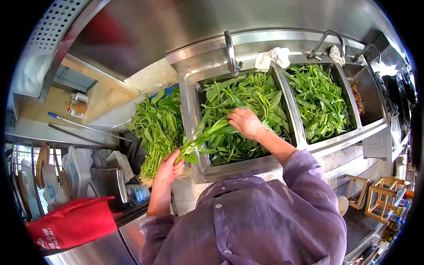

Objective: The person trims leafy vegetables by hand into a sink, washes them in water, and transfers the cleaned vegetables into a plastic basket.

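Observation:
My left hand (168, 168) is closed around the stem end of a small bunch of water spinach (205, 133), left of the sink's front corner. Over the left basin, my right hand (247, 123) has its fingers wrapped round the leafy end of the same bunch. Beneath it, loose water spinach leaves (240, 148) fill the left basin of the steel sink (191, 99). A tall pile of uncut water spinach (157, 126) stands left of the sink, its pale root ends toward me. More cut greens (319, 104) lie in the middle basin.
Curved faucets (230, 51) rise behind the basins, with a white cloth (272, 58) on the back ledge. The small right basin holds brown pieces (357, 98). A red bag (75, 223) lies at lower left, near plastic containers (78, 170). Wooden stools (383, 201) stand at right.

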Tool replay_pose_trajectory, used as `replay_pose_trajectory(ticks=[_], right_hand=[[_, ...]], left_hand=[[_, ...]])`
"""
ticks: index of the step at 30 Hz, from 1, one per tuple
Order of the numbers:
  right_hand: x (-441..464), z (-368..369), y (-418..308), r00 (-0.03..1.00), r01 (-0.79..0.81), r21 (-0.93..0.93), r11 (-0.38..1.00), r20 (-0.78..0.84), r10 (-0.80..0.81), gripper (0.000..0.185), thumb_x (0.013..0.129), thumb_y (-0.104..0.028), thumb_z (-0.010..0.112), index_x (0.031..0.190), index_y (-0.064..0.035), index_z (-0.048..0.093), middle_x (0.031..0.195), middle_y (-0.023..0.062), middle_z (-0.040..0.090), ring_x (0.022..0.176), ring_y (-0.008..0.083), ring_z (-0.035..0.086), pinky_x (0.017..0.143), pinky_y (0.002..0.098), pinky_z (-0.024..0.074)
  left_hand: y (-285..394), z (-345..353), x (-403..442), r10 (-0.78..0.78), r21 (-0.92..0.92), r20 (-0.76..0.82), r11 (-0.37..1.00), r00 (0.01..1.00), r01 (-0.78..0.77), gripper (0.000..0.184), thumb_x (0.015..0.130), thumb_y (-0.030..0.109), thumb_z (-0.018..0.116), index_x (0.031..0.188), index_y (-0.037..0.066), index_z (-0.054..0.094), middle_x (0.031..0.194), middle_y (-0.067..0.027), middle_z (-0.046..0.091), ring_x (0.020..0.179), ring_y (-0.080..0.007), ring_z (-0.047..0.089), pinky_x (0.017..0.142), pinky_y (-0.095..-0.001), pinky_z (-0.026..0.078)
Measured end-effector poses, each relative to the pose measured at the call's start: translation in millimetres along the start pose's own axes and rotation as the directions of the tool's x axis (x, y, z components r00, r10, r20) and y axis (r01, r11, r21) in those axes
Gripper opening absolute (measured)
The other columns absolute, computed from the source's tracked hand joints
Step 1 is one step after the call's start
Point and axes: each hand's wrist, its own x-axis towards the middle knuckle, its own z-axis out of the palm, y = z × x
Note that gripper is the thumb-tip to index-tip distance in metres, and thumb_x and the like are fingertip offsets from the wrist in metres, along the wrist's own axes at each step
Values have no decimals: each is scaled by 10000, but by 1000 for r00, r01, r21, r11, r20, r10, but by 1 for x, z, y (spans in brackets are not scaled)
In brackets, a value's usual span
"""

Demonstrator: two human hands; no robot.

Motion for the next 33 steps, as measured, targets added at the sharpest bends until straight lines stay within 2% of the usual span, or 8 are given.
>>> replay_pose_trajectory(ticks=[7,13,15,18,20,23,25,33], right_hand=[[-7,13,8,883,-469,-1,883,5,469,362,858,-357,412,671,-63,513,592,137,535,554,325,537,496,410,426],[-5,10,6,924,-381,79,921,67,376,419,853,-387,411,663,-43,557,590,177,540,555,315,537,506,392,433],[-2,28,16,610,-733,459,502,118,783,400,855,-375,418,694,-50,587,622,165,564,509,247,520,473,348,420],[-10,37,85,30,-619,774,-132,192,981,318,861,-319,423,844,-62,611,921,136,586,456,199,489,431,334,383],[-22,31,96,446,-845,203,494,-242,862,294,836,-286,456,831,-22,584,910,137,555,642,249,550,582,371,438],[-5,-1,48,862,-369,-168,914,-430,269,125,751,-145,552,819,-46,584,868,112,565,798,261,540,694,363,432],[6,-18,8,962,0,-170,985,-270,-46,189,676,-88,578,864,-77,573,902,73,561,816,218,537,717,345,430],[3,-16,-11,999,33,-33,999,-30,-34,134,757,-210,558,826,-106,606,847,27,524,824,196,483,760,326,370]], left_hand=[[-16,0,14,-32,-89,-9,996,999,31,402,881,347,406,625,39,448,407,50,210,319,-70,180,327,-228,138],[-14,11,7,-45,-47,-129,998,991,39,388,877,350,413,647,40,450,406,59,207,318,-72,170,335,-231,140],[-16,19,9,-32,38,-157,999,987,38,384,877,354,411,656,42,451,405,60,208,316,-73,169,336,-232,140],[-19,20,14,-37,-84,-55,996,998,32,356,881,369,392,706,67,463,408,59,212,317,-70,168,346,-227,163],[-17,11,13,-74,-120,-16,990,997,71,357,884,376,377,715,73,462,407,62,212,317,-69,165,349,-225,167],[-17,6,18,-118,-161,60,979,991,126,367,888,392,353,723,83,460,405,68,212,315,-66,160,351,-221,170],[-18,8,17,-134,-160,87,976,987,146,374,888,401,345,722,85,457,404,70,213,313,-66,157,351,-219,170],[-14,8,17,-229,-214,150,942,962,258,375,893,387,342,718,73,448,395,72,228,300,-61,185,326,-219,176]])
